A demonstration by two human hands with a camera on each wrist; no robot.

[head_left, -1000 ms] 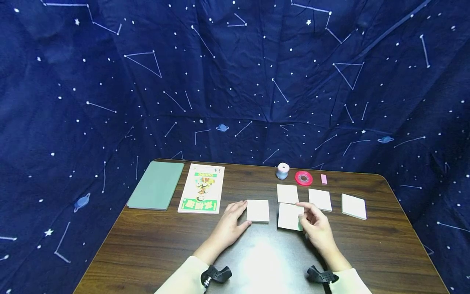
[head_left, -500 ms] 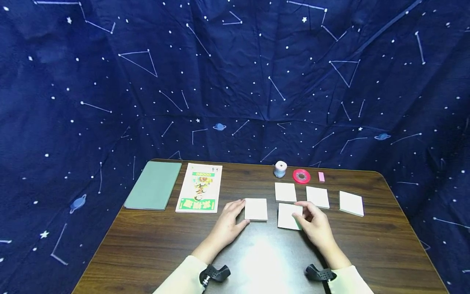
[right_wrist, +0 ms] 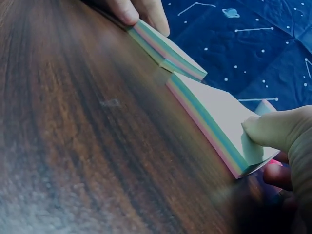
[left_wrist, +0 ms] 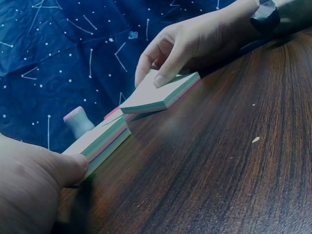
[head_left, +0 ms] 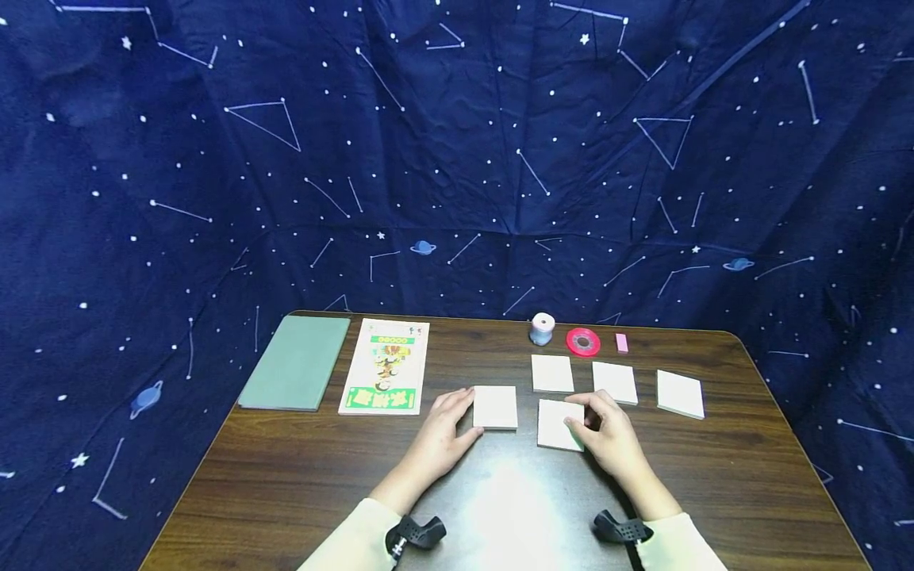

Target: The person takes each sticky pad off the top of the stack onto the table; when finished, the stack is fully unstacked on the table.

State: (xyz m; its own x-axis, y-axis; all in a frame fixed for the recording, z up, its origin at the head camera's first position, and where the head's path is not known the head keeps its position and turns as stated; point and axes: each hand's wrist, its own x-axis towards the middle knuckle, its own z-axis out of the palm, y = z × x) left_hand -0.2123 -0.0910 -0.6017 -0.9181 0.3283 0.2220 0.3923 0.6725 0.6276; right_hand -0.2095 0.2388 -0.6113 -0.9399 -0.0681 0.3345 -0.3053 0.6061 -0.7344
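Note:
My left hand (head_left: 441,438) holds the left side of a white-topped sticky note pad (head_left: 495,408) on the table, thumb at the near edge, fingers at the far corner. In the left wrist view this pad's side shows several coloured layers and looks thick. My right hand (head_left: 612,438) pinches a second sticky note pad (head_left: 554,424) by its right side, thumb on the white top. In the left wrist view that raised pad (left_wrist: 158,95) is tilted above the table. Green, yellow and pink bands line its edge (right_wrist: 207,129) in the right wrist view. Its underside is hidden.
Behind the right hand lie three more white pads, left (head_left: 552,373), middle (head_left: 616,383) and right (head_left: 680,394). Further back are a spool (head_left: 542,329), a red ring-shaped roll (head_left: 583,342) and a pink block (head_left: 622,342). A booklet (head_left: 385,369) and green folder (head_left: 294,363) lie left.
The right hand's pad has come down slightly and levelled, and its thumb sits further onto the top. The left hand keeps its hold. The head view has shifted slightly.

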